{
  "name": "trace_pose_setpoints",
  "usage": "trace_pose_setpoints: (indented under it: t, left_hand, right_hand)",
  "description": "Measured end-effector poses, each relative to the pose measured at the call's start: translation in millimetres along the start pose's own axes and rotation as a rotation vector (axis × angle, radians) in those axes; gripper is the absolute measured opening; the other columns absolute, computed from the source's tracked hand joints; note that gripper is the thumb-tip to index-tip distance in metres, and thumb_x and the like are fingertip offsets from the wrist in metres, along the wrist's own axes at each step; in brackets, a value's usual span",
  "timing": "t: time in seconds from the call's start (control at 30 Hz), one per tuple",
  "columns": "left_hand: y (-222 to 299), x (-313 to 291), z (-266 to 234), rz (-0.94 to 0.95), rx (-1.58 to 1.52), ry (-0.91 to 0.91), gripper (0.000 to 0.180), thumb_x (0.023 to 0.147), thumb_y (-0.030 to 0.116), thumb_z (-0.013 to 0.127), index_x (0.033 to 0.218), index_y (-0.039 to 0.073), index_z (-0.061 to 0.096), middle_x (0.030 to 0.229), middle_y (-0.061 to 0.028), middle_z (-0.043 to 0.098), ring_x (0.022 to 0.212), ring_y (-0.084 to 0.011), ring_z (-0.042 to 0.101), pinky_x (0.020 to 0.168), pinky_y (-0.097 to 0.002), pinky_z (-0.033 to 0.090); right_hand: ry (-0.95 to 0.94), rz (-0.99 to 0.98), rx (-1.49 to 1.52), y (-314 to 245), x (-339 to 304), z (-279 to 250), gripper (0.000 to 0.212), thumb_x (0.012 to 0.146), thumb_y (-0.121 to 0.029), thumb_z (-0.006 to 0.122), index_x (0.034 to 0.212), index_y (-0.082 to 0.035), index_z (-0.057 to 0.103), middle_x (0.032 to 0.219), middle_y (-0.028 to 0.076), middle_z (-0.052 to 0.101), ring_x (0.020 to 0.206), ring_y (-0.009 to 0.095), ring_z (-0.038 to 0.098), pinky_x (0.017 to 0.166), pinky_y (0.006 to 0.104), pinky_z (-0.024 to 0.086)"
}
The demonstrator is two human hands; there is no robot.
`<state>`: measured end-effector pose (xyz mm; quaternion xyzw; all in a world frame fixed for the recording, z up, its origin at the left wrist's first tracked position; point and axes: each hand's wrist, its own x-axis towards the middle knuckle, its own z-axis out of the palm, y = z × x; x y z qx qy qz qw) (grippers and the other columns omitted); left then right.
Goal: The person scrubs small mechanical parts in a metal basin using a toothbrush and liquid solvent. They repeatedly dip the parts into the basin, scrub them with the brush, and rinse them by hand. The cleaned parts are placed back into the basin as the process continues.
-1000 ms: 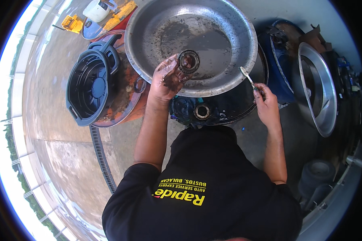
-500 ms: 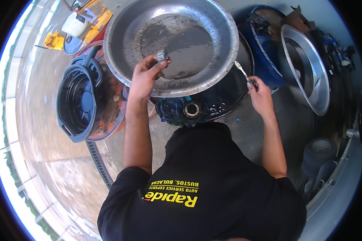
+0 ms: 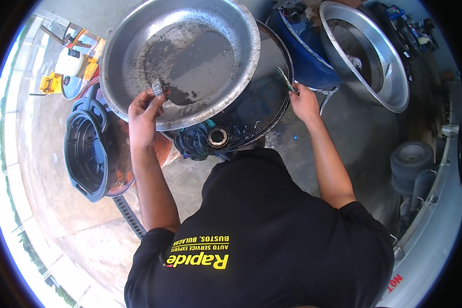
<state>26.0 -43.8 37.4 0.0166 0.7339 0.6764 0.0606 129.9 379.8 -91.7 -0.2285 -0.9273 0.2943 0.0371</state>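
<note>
My left hand (image 3: 145, 114) is closed on a small ribbed metal roller bearing (image 3: 157, 87), pinched between thumb and fingers above the near left part of a wide metal basin (image 3: 244, 38). Dark, dirty liquid (image 3: 190, 56) lies in the bottom of the basin. To the right, apart from the basin, my right hand (image 3: 305, 104) is closed around the handle of a toothbrush (image 3: 284, 77), its head pointing up and left over a dark drum (image 3: 262, 105). The basin sits on this drum's top.
A bunched dark rag (image 3: 194, 139) lies beside a round opening (image 3: 217, 136) on the drum. On the left, a black drain pan (image 3: 90, 149) rests on a reddish drum. At the right stand a blue drum (image 3: 305, 51), a second tilted basin (image 3: 390, 97) and stacked wheels (image 3: 411, 159).
The whole view has shifted, so the basin appears farther left. My right hand's toothbrush has tilted more to the left. My left hand keeps its hold on the roller bearing.
</note>
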Motion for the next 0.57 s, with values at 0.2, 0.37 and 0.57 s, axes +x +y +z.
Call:
trace_pose_setpoints:
  t: [0.2,0.37,0.57]
  left_hand:
    - [1,-23,-3,0.017,0.148,0.002,0.018,0.102,0.016,0.069,0.101,0.000,0.078,0.079,0.0040,0.063,0.071,-0.0050,0.047,0.065,-0.0249,0.034]
    - [-8,-44,9,-0.083,0.146,0.078,0.027,0.105,0.023,0.068,0.093,0.000,0.076,0.069,0.0048,0.056,0.063,-0.0047,0.041,0.062,-0.0250,0.030]
    - [-9,-51,45,-0.019,0.084,0.150,0.030,0.104,0.025,0.070,0.093,-0.002,0.076,0.067,0.0038,0.057,0.062,-0.0046,0.042,0.063,-0.0223,0.031]
  right_hand:
    - [-0.036,-0.102,0.073,1,5,9,0.025,0.095,-0.024,0.070,0.114,-0.007,0.075,0.118,0.019,0.069,0.115,0.040,0.067,0.099,0.0473,0.055]
    - [-0.175,-0.337,0.089,4,-4,-3,0.022,0.092,-0.020,0.071,0.110,-0.009,0.076,0.110,0.015,0.069,0.108,0.036,0.068,0.096,0.0471,0.056]
    - [-0.252,-0.705,-0.033,16,4,-5,0.027,0.085,-0.021,0.077,0.111,-0.012,0.079,0.105,0.011,0.070,0.109,0.031,0.068,0.098,0.0438,0.055]
